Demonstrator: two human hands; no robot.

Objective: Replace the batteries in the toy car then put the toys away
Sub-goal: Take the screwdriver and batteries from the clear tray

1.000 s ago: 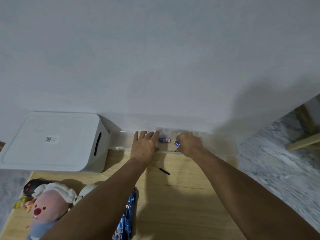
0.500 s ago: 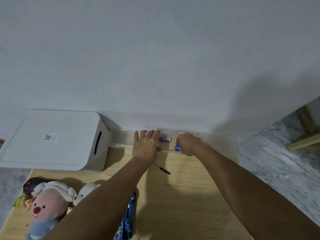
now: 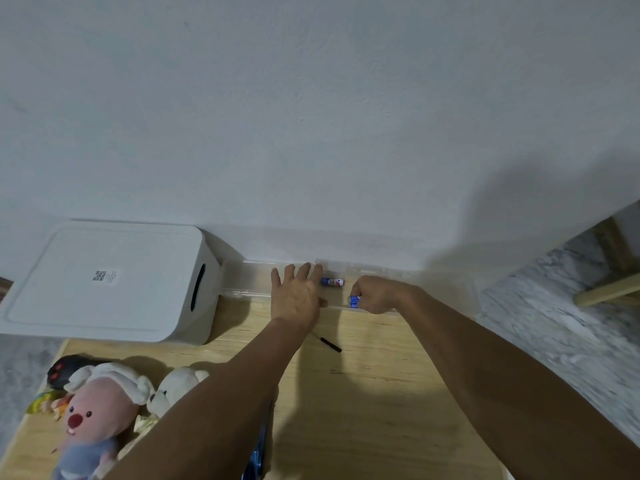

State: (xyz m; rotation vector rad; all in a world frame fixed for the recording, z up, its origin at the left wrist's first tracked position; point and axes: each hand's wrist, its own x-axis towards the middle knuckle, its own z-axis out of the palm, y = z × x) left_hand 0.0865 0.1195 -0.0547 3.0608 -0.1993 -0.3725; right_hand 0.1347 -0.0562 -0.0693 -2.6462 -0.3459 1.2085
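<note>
Far edge of the pale wooden desk [image 3: 381,393], against the white wall: a long clear plastic tray [image 3: 256,289] lying along that edge.

Left hand [image 3: 296,299]: flat, fingers straight and spread, palm down on the tray near its middle. Holding nothing; it appears to be steadying the tray.

Right hand [image 3: 375,296]: fingers curled, pinching a small blue battery [image 3: 354,301] at the tray's near rim. Only the blue end shows past the fingertips; whether it has cleared the tray I cannot tell.

Second blue, red and white battery [image 3: 332,282]: lying loose in the tray, between the two hands. Long axis runs left-right, parallel with the desk's far edge. It sits just beside the left fingertips and just beyond and to the left of the right hand's knuckles.

Judgement: this is the battery-fetching step. The loose one is about equally near both hands, but only the left is free. Lying sideways, it would likely need a pinch across its width.

Also on the desk:
- thin black-handled screwdriver [image 3: 329,344], mid-desk, near the left wrist
- white lidded storage box [image 3: 104,282] at the far left corner
- pink plush with white hood [image 3: 97,410], a white plush bear [image 3: 176,386] and a dark toy with red eyes [image 3: 64,370], clustered along the left edge
- a shiny blue object [image 3: 258,455] at the near edge, mostly hidden under the left forearm; possibly the toy car, cannot confirm
</note>
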